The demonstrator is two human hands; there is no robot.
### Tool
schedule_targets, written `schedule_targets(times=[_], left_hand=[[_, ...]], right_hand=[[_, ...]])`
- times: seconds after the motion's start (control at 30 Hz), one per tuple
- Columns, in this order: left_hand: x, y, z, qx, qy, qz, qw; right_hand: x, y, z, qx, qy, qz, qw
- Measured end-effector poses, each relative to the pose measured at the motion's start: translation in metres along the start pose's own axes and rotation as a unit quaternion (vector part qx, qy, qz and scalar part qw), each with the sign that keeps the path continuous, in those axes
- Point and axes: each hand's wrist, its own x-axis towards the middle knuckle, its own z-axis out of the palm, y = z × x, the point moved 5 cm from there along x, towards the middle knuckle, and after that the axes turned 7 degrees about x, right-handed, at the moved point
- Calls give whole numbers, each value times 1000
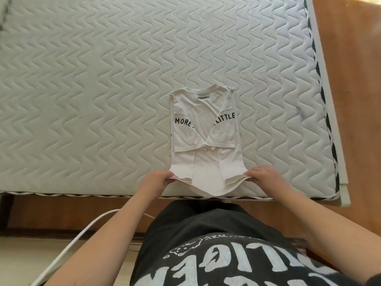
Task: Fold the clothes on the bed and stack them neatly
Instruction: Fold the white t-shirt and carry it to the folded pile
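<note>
White cotton: one T-shirt point(203, 129) lies on the quilted mattress of the bed point(103, 79) near its front edge, both sides folded inward so the black print reads "MORE" and "LITTLE". Two hands hold the hem, one corner each: left hand point(156, 180) pinches the left corner, right hand point(266, 177) pinches the right, hem lifted slightly. One white cable point(68, 246) runs across the floor below.

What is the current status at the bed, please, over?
Left hand and right hand each pinch a bottom corner of the white T-shirt. Sides already folded in, hem lifted off the mattress. Nothing in the way.
</note>
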Motion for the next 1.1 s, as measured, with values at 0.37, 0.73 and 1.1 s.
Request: schedule_targets(times=[0.37,0.73,1.1], left_hand=[[94,-18,-62,-48,-33,3,998],[229,-48,-92,-65,-19,-2,998],[391,-102,-76,-67,-39,-44,996]], right_hand=[[82,8,-65,45,16,53,997],[225,70,-108,95,-37,64,993],[377,144,-107,130,-36,70,988]])
